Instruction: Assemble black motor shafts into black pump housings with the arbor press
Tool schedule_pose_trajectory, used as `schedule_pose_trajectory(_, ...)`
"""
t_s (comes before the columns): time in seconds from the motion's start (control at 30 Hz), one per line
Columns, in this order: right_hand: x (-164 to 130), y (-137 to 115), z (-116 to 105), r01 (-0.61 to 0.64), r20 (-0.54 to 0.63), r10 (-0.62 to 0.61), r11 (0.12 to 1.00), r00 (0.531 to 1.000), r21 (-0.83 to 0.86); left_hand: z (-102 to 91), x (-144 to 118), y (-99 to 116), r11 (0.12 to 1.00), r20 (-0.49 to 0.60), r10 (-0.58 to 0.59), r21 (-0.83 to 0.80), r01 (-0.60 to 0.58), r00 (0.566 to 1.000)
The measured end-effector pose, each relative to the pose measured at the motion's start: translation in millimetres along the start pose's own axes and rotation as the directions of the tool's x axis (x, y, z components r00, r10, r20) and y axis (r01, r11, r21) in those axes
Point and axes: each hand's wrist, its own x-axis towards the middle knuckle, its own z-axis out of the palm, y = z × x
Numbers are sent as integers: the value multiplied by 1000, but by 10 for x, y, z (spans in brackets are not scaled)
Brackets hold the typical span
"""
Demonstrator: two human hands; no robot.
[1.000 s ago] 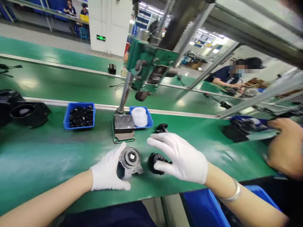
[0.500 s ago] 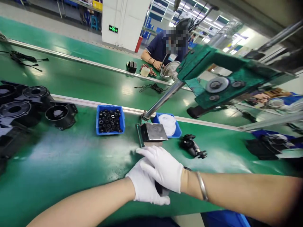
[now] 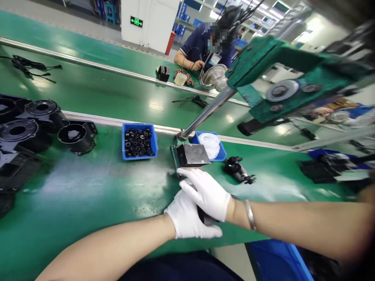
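- Left hand (image 3: 189, 218): white glove, near edge of the green table (image 3: 88, 195); fingers curled round a dark part (image 3: 205, 217), which shows only as a sliver between the two gloves.
- Right hand (image 3: 209, 193): white glove, metal bracelet (image 3: 249, 214) at the wrist; laid palm down over the left hand and the dark part, fingers extended toward the press base. Whether it clasps the part cannot be told.
- Dark part: sandwiched between the two hands, almost wholly covered, resting at the table's near edge; shape not readable.
- Press base (image 3: 191, 155): grey metal block just beyond the right fingertips, with a slanted steel column (image 3: 208, 113) rising to a green press head (image 3: 281, 82).
- Blue tray of black rings (image 3: 138, 141): left of the press base.
- Blue tray of white rings (image 3: 211, 145): touching the press base on its right.
- Small black component (image 3: 238, 170): loose on the table, right of the hands, apart from them.
- Black housings (image 3: 43, 125): clustered at far left.
- Seated person (image 3: 205, 47): across the conveyor, at separate work.
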Motion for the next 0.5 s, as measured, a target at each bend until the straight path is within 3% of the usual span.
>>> schedule_pose_trajectory(0.07, -56, 5, 30, -171, -72, 182, 976, 981, 138, -6, 10, 42, 999, -68, -17, -37, 15, 998)
schedule_pose_trajectory(0.13, -164, 37, 54, -164, -125, 231, 902, 965, 400, 22, 5, 62, 997, -158, -26, -69, 15, 987)
schedule_pose_trajectory(0.23, -537, 103, 157, -79, -262, 353, 716, 898, 694, 94, -26, 32, 997, -204, -10, -72, -4, 979)
schedule_pose_trajectory(0.4, -1346, 195, 375, -15, -453, 558, 641, 695, 767, 167, -83, -37, 997, -201, -62, 30, 69, 978)
schedule_pose_trajectory(0.5, -1394, 266, 369, 78, -544, 640, 606, 543, 792, 166, -84, -12, 991, -211, -69, 98, 92, 975)
